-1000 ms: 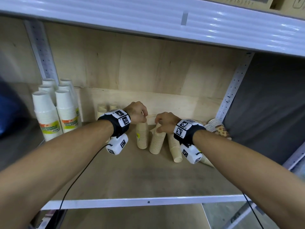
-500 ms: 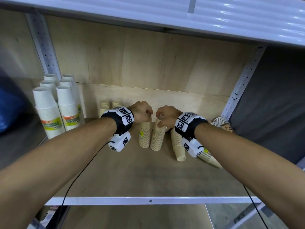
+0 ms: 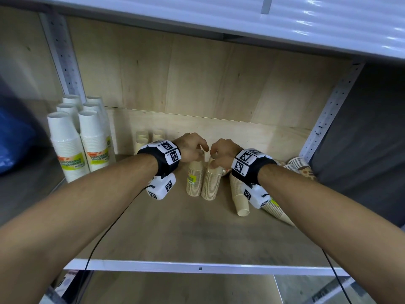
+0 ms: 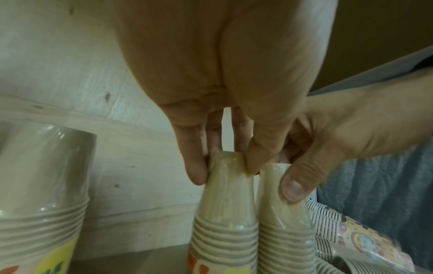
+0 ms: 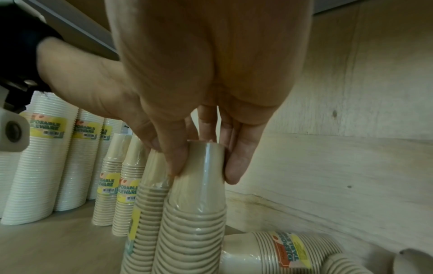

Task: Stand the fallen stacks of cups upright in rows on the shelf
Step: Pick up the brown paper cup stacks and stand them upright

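Note:
Two wrapped tan cup stacks stand rim-down, side by side, mid-shelf: the left stack [image 3: 194,181] and the right stack [image 3: 210,183]. My left hand [image 3: 194,150] pinches the top of the left stack [image 4: 225,213] between thumb and fingers [image 4: 195,172]. My right hand [image 3: 220,153] grips the top of the right stack [image 5: 194,222], thumb on one side, fingers [image 5: 236,166] on the other. The two stacks touch along their sides. Just right of them a fallen tan stack [image 3: 240,200] lies on its side, with another fallen stack [image 3: 278,210] partly hidden under my right wrist.
Tall white cup stacks [image 3: 65,148] stand in rows at the far left, and short tan stacks [image 3: 142,139] stand against the back board. Patterned cup stacks [image 3: 304,170] lie at the right upright post. The wooden shelf board [image 3: 153,238] ends at a white front edge [image 3: 197,267].
My hands have drawn closer together. The right stack, leaning a second ago, now stands nearly straight against the left stack.

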A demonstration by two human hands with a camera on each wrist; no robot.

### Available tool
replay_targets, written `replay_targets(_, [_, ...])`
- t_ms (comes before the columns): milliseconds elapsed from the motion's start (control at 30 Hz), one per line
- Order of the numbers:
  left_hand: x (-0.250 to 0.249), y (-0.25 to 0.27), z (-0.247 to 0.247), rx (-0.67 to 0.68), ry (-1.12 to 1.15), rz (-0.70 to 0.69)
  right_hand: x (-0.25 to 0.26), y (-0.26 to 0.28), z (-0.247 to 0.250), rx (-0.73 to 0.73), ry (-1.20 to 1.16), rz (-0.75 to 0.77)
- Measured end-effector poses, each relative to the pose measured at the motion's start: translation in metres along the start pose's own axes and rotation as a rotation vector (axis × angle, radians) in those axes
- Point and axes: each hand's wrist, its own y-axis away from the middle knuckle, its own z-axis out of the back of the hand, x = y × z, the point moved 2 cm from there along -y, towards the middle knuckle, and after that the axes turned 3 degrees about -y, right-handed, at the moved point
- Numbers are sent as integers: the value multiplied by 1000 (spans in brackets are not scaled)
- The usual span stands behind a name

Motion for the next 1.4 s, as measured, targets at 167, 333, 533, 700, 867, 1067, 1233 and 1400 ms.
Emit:
replay_targets(167, [-1, 0, 0, -24, 9, 17, 2, 0, 0, -13, -1, -17])
replay_targets(333, [0, 1, 1, -5, 24, 5, 2, 1, 1, -11, -3, -37])
replay_targets(533, [2, -1, 3, -45, -7, 22, 2, 1, 1, -13, -33, -43])
replay_targets(700, [3, 0, 2, -22, -2, 9, 1, -1, -1, -19, -40, -53])
replay_targets(867, [3, -1, 4, -34, -19, 17, 0, -2, -2, -15, -43, -47])
replay_targets(1067, [4, 1, 4, -23, -14, 8, 1, -5, 1, 39, 9, -26])
replay_targets(1233, [4, 3, 4, -24, -18, 10, 0, -6, 8, 90, 36, 16])
replay_targets(1400, [3, 0, 3, -17, -22, 17, -1, -9, 9, 104, 50, -3])
